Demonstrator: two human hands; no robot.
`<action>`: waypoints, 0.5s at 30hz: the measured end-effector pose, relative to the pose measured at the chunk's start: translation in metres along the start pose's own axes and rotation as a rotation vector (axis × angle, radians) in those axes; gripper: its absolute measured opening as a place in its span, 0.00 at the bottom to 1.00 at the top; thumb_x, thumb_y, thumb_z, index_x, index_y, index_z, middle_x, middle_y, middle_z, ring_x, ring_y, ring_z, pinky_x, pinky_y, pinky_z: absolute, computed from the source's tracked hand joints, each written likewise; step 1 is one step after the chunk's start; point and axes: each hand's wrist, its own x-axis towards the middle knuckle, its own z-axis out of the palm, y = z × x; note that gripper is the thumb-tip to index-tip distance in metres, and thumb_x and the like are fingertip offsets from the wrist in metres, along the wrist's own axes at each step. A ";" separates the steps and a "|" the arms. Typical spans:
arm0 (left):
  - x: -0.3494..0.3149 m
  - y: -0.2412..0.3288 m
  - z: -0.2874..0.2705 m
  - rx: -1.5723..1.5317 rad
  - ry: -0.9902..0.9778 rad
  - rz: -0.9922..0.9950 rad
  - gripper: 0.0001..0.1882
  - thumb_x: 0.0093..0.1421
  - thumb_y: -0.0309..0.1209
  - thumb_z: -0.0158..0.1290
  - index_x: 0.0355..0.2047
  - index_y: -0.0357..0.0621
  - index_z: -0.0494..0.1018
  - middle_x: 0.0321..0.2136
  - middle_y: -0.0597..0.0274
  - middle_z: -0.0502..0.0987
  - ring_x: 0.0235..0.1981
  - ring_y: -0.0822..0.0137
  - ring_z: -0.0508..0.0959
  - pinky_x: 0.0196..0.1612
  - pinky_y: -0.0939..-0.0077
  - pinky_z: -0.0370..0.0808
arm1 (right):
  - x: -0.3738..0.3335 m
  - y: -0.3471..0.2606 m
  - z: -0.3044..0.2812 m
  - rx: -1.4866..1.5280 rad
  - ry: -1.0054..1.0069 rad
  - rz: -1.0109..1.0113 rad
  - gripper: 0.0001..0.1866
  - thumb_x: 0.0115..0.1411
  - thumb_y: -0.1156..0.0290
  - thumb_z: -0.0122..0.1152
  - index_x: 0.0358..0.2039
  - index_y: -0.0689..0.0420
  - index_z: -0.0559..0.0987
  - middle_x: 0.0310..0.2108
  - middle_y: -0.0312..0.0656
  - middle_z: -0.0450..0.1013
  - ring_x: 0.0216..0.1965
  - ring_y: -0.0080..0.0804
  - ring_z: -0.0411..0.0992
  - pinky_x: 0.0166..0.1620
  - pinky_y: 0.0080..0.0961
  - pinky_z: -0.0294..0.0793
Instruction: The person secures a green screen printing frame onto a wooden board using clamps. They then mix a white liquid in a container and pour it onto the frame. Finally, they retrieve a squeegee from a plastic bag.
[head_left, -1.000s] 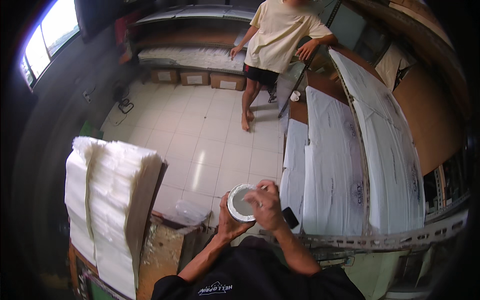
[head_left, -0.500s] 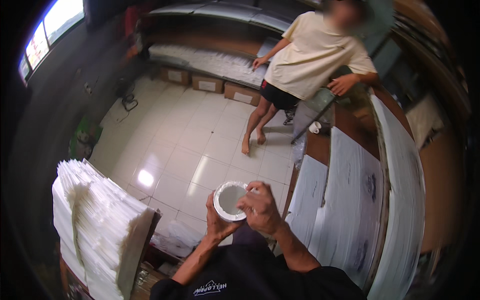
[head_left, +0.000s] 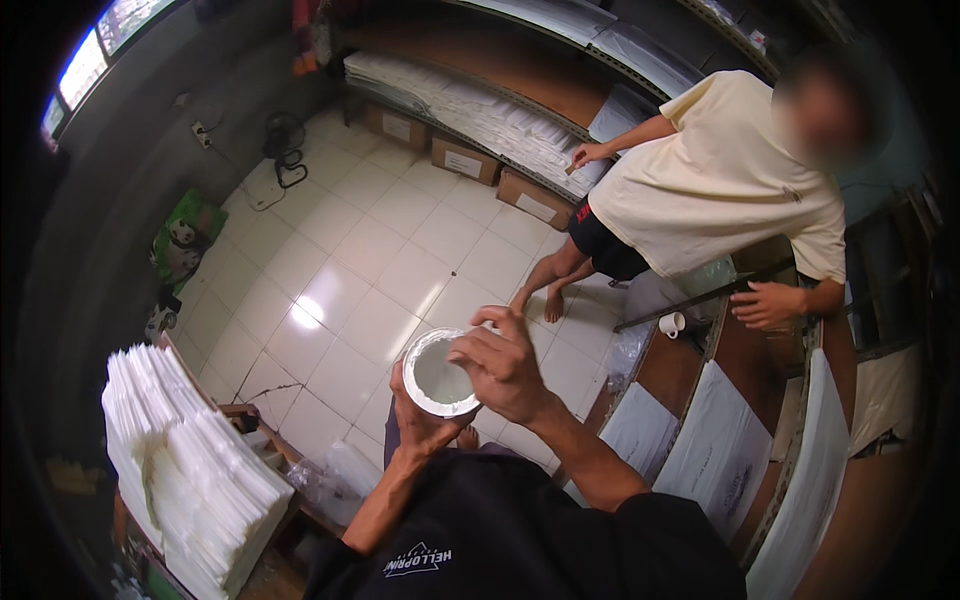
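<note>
I hold a white round tub point(head_left: 417, 396) with its open mouth facing up. Its rim looks rough and uneven, with white material along it. My left hand point(head_left: 420, 424) is wrapped round the tub's near left side. At the right part of the rim, my right hand point(head_left: 508, 372) is closed, with fingers curled and their tips over the mouth. Whether it pinches anything is hidden by the fingers.
A person in a cream shirt point(head_left: 720, 175) stands by the right-hand shelves. White stacked sheets point(head_left: 195, 460) rise at left. A white mug point(head_left: 671, 324) sits on a shelf. Cardboard boxes point(head_left: 463, 158) stand under the back shelf, and a panda-printed green bag point(head_left: 185, 235) leans left.
My view has swung, so the room sits differently in it. Both hands still hold their places on the tub. The other person's hand has lifted off the shelf edge a little.
</note>
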 end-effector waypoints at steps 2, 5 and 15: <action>0.033 -0.014 -0.002 -0.036 0.019 -0.014 0.59 0.44 0.34 0.79 0.67 0.35 0.49 0.56 0.44 0.74 0.55 0.47 0.78 0.61 0.55 0.72 | 0.028 0.022 0.030 0.138 -0.026 -0.026 0.06 0.54 0.76 0.72 0.32 0.53 0.84 0.32 0.35 0.79 0.49 0.43 0.74 0.53 0.40 0.69; 0.084 -0.040 -0.009 -0.137 0.127 -0.019 0.59 0.44 0.32 0.78 0.67 0.35 0.49 0.53 0.46 0.77 0.55 0.50 0.80 0.61 0.58 0.72 | 0.074 0.047 0.051 0.176 -0.121 -0.102 0.07 0.52 0.76 0.72 0.32 0.53 0.84 0.33 0.35 0.79 0.50 0.42 0.74 0.54 0.39 0.69; 0.215 -0.200 -0.086 -0.259 0.137 -0.290 0.63 0.41 0.42 0.81 0.69 0.43 0.50 0.61 0.53 0.67 0.62 0.56 0.72 0.67 0.56 0.66 | 0.254 0.111 0.167 0.312 -0.140 -0.131 0.05 0.53 0.71 0.67 0.32 0.54 0.82 0.35 0.37 0.76 0.56 0.44 0.71 0.59 0.43 0.68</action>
